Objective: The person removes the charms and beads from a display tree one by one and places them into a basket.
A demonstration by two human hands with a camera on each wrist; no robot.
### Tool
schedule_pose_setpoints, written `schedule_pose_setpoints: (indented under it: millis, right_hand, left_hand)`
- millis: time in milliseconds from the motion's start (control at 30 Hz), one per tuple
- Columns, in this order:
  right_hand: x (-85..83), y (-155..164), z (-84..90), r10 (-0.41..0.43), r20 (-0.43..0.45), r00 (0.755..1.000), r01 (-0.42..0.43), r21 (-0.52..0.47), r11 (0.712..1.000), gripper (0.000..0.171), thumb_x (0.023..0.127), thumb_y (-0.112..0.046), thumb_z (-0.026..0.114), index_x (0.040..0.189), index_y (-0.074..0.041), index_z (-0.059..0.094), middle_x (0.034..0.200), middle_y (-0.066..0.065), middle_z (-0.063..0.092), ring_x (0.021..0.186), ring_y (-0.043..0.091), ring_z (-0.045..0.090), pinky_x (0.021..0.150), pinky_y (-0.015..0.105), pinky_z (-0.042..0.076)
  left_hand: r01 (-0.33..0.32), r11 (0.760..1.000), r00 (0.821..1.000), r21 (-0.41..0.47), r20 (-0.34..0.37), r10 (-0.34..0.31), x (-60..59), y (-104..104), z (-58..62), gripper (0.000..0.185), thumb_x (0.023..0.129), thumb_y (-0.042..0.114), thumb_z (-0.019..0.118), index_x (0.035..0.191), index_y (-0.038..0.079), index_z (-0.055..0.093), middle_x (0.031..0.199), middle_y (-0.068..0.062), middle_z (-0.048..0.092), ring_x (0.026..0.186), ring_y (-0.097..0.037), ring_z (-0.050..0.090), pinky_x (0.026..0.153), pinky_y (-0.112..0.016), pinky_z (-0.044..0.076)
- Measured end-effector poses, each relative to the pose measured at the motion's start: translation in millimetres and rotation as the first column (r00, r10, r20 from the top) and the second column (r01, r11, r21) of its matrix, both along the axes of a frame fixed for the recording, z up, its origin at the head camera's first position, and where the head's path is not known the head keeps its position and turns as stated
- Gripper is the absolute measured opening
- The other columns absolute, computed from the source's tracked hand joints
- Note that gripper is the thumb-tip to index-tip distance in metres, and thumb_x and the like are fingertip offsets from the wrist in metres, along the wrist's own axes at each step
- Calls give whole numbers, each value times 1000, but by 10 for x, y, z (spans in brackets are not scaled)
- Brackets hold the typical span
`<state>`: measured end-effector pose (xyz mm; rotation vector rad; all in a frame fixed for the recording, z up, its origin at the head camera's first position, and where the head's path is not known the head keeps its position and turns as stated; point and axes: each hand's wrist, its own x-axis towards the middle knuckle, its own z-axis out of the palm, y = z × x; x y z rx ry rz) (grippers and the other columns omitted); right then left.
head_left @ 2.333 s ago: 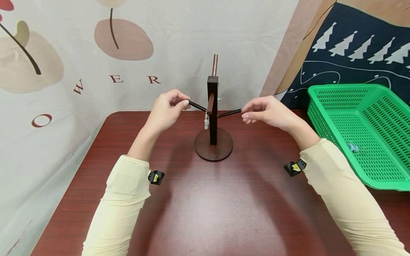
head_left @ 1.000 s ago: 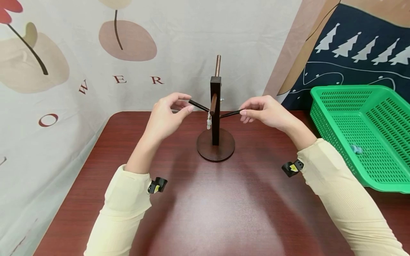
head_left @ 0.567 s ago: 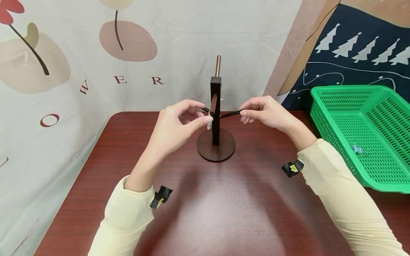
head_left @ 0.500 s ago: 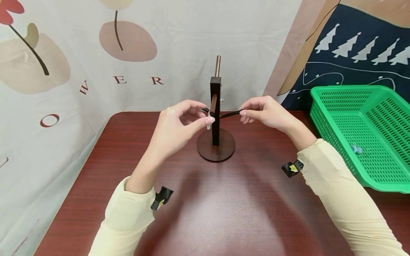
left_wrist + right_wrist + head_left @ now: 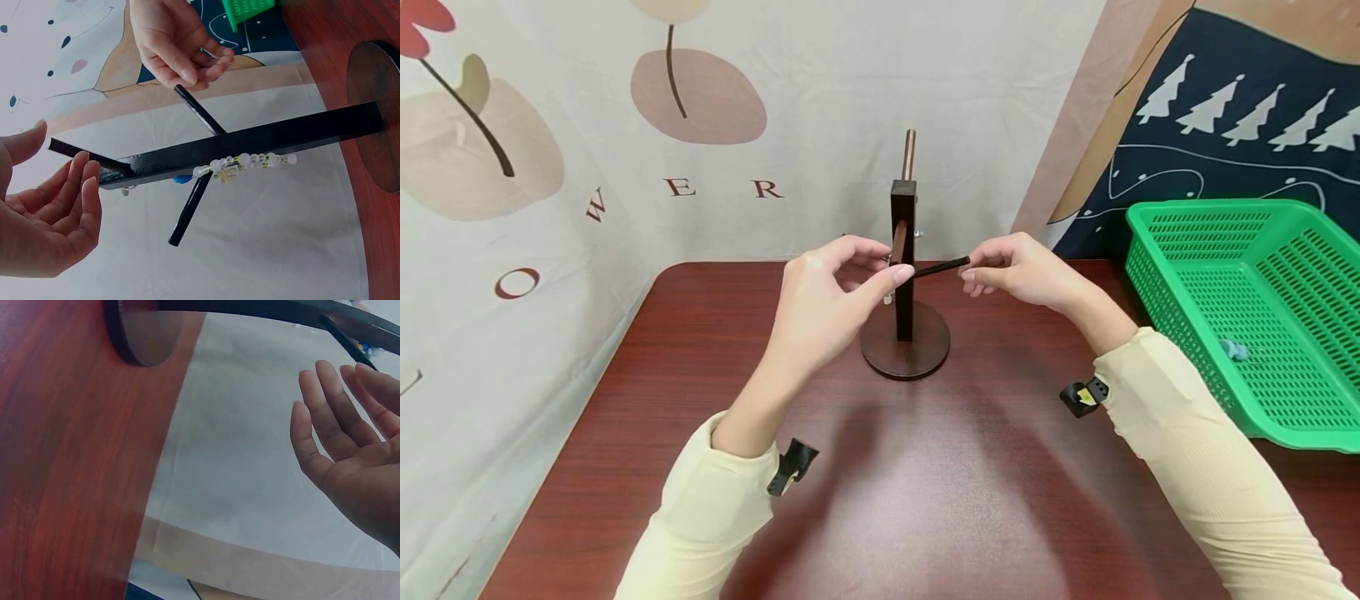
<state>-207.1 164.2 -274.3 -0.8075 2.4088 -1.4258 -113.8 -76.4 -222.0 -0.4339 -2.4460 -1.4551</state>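
A dark wooden jewelry stand [image 5: 904, 312] stands upright on its round base [image 5: 887, 358], with pegs jutting from its post. My left hand [image 5: 823, 296] is at the front peg [image 5: 898, 242]. In the left wrist view that peg [image 5: 90, 157] runs between the thumb and the relaxed fingers of the left hand [image 5: 53, 212]; the thumb is apart from it. Beside the tip of the right peg [image 5: 943, 266] is my right hand [image 5: 1018, 271], its fingers loosely bent and holding nothing. A beaded bracelet [image 5: 250, 160], white and yellow-green, hangs at the stand, mostly hidden in the head view.
A green plastic basket [image 5: 1180, 325] sits on the right of the reddish-brown table [image 5: 880, 500], with a small blue item [image 5: 1234, 350] inside. Small blue [image 5: 182, 179] and silvery pieces [image 5: 127, 190] show behind the post. A printed cloth [image 5: 820, 100] hangs behind the table.
My left hand has left the left peg's tip and moved right and slightly down to the front peg. My right hand's fingertips have come off the right peg's tip.
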Motion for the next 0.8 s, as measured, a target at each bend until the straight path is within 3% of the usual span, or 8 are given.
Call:
schedule_pose_setpoints:
  millis: [400, 800]
  right_hand:
    - [3, 8, 61, -44, 11, 999, 44, 28, 999, 15, 87, -8, 61, 95, 4, 64, 81, 12, 66, 75, 24, 62, 68, 27, 51]
    - [25, 26, 103, -42, 11, 999, 42, 8, 999, 16, 88, -9, 60, 96, 4, 64, 85, 21, 65, 74, 20, 62, 69, 29, 51]
  left_hand:
    - [-33, 999, 997, -33, -66, 31, -26, 43, 0, 18, 82, 20, 68, 91, 4, 69, 78, -1, 67, 60, -6, 60, 59, -22, 49]
    - [-46, 986, 989, -159, -149, 22, -10, 34, 54, 18, 83, 14, 66, 92, 0, 69, 79, -5, 68, 62, -12, 62, 62, -26, 48]
